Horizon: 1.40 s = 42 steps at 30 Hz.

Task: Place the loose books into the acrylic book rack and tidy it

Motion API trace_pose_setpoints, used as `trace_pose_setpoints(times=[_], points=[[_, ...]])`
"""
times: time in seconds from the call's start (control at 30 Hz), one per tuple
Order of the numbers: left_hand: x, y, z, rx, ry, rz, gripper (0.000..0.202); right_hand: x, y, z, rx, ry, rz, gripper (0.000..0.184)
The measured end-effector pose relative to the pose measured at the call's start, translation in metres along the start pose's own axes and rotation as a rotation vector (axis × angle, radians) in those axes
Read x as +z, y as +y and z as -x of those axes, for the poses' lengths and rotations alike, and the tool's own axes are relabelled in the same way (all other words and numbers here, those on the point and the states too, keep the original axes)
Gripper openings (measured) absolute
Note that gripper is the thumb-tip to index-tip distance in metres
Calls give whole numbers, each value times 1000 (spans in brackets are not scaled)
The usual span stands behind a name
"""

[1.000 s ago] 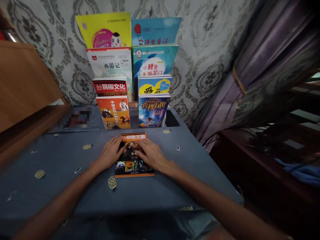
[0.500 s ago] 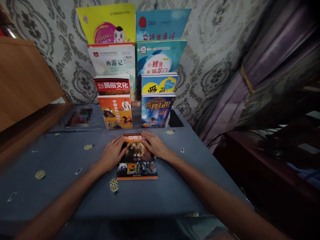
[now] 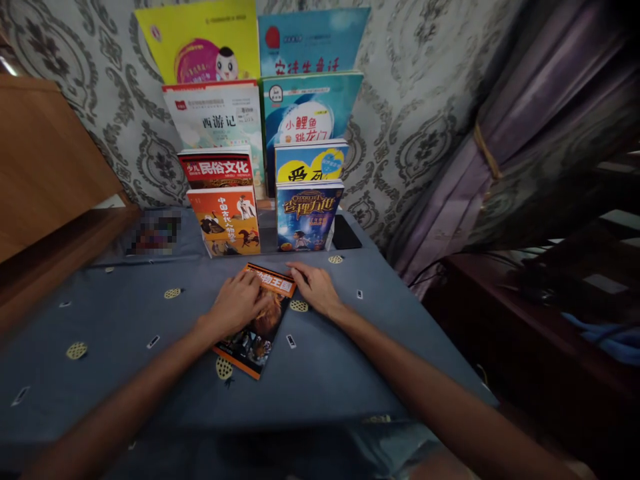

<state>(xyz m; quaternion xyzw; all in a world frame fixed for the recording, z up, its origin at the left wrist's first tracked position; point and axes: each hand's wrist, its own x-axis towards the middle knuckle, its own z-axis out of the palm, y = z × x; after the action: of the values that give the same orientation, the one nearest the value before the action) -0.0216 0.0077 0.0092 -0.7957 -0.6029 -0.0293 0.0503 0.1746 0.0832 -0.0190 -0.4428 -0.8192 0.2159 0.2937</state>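
Head view: resting left hand point(image 3: 237, 303) ungrasping on black-and-orange paperback book point(image 3: 267, 327), laid flat but unopened, askew to front edge of blue cloth-covered table point(image 3: 320, 390), with right hand point(image 3: 316, 288) loose beside.

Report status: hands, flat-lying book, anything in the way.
Left hand on black-and-orange rectangular paper book. Right hand near its upper-right corner, contact unclear. Book slanted on blue-grey patterned cloth. Upright multicoloured books beyond.

Before you: thin, rectangular black-and-orange paper book point(image 3: 266, 323), smooth-faced, slightly glossy. Your blue-grey, pineapple-printed cloth table cover point(image 3: 320, 387): matt. Flat brown wooden panel point(image 3: 45, 147): smooth. Gathered purple cloth curtain point(image 3: 450, 200): possibly satiny; your view blurs there.
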Motion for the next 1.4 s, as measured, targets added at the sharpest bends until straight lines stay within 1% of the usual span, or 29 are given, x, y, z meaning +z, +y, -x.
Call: trace_pose_setpoints(times=[0.07, 0.13, 0.2, 0.27, 0.43, 0.57, 0.7, 0.93, 1.03, 1.17, 1.4], points=[[-7, 23, 4, 25, -4, -16, 46, 0, 2, -1, 6, 25, -42, 35], [-13, 43, 6, 34, -36, -59, 48, -1, 3, -1, 24, 48, -106, 34], [-19, 56, 6, 25, -82, -95, 42, -3, 4, -1, 57, 65, -176, 34], [-25, 62, 3, 22, -124, -110, 36, -4, 3, -1, 87, 70, -228, 34], [-31, 61, -1, 47, -202, -125, 29, -5, 1, 2, 101, 62, -264, 35], [-29, 61, -1, 76, -227, -138, 30, -5, 2, 9, 41, 77, -286, 35], [-25, 60, 0, 78, -205, -143, 31, -11, 2, 14, -10, 117, -290, 35], [-18, 56, 1, 120, -134, -151, 32, -21, 0, 13, -48, 174, -296, 39], [-18, 55, 1, 105, -120, -135, 32, -23, -2, 14, -61, 185, -303, 42], [-21, 55, 1, 100, -121, -127, 30, -24, -4, 15, -73, 190, -305, 44], [-25, 57, 1, 85, -148, -134, 29, -24, -8, 18, -131, 178, -278, 43]])
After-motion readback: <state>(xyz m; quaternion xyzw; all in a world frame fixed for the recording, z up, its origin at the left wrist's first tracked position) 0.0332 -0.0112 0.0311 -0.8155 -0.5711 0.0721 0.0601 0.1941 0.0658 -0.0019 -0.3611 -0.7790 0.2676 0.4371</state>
